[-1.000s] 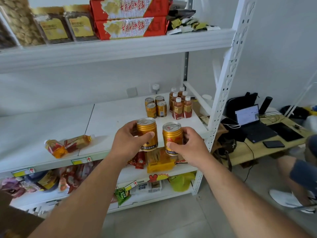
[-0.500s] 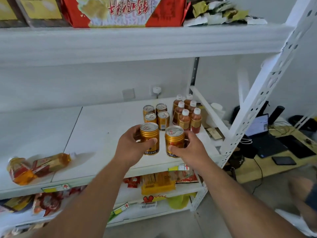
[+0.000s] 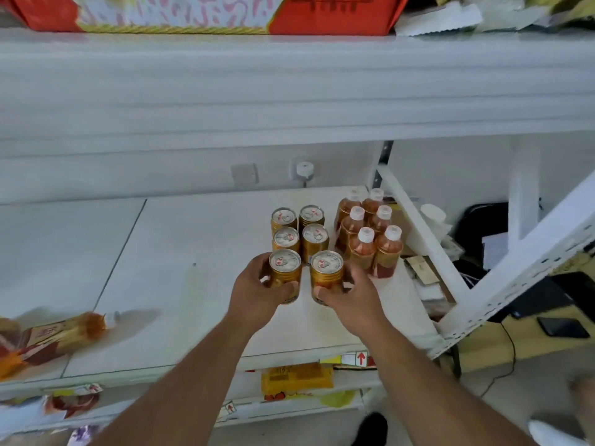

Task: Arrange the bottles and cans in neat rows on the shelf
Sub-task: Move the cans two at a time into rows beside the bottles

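A person's two bare arms reached forward over a white shelf (image 3: pixel 199 252). The left hand (image 3: pixel 257 296) was curled around a gold can (image 3: pixel 285 275), thumb across the front of it and fingers wrapped behind. The right hand (image 3: pixel 349 300) gripped a second gold can (image 3: pixel 325 276) the same way, thumb low on the front and fingers around its right side. Both cans stood upright, long axis vertical, silver tops with pull tabs facing up; whether their bases touched the shelf could not be told. They sat side by side with a narrow gap between them, just in front of four more gold cans (image 3: pixel 299 231) that stood upright in two rows of two. Together the six formed a block two wide and three deep. Just to the right of the cans, six small bottles (image 3: pixel 370 233) of reddish-brown drink with white caps stood upright in two columns of three. Far to the left, near the front edge of the shelf, another bottle (image 3: pixel 64 331) lay on its side, blurred, its long axis running left to right and its cap pointing right. A higher shelf crossed above, carrying a red box (image 3: pixel 322 14).
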Action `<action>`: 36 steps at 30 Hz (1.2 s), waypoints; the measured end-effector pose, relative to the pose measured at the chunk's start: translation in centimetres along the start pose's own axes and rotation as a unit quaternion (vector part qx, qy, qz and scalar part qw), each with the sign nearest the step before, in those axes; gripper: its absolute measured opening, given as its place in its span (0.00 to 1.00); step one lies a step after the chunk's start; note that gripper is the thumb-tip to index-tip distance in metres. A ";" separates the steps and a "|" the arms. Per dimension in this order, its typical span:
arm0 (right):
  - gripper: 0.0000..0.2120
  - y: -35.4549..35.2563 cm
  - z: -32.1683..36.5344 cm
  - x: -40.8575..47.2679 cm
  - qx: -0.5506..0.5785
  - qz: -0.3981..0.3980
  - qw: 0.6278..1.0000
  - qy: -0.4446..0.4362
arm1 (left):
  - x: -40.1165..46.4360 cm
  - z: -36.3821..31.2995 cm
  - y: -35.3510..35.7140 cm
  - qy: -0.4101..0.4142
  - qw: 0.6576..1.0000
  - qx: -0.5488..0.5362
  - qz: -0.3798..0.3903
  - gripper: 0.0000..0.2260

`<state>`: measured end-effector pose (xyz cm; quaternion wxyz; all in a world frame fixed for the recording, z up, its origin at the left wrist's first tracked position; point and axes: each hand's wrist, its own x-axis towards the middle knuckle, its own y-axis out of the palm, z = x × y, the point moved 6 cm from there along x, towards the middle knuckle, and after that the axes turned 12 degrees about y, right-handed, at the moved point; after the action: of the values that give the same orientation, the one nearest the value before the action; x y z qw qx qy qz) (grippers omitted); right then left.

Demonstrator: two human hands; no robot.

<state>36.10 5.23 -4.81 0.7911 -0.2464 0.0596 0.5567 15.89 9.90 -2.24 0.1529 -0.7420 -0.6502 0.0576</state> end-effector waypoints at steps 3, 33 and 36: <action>0.30 0.9 -0.4 1.4 0.003 0.014 1.000 0.005 | 0.6 1.4 0.7 -0.012 1.000 -0.001 -0.009 0.25; 0.35 2.5 -1.3 4.6 -0.017 0.029 0.999 0.042 | 2.0 5.1 2.4 -0.024 0.999 0.033 0.028 0.33; 0.37 2.3 -1.4 4.2 -0.030 0.029 0.998 0.046 | 1.4 5.4 2.3 -0.028 0.996 0.064 0.062 0.33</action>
<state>35.80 8.79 -8.29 0.7635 -0.2936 0.0866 0.5686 16.74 11.87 -7.88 0.1778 -0.7677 -0.6018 0.1297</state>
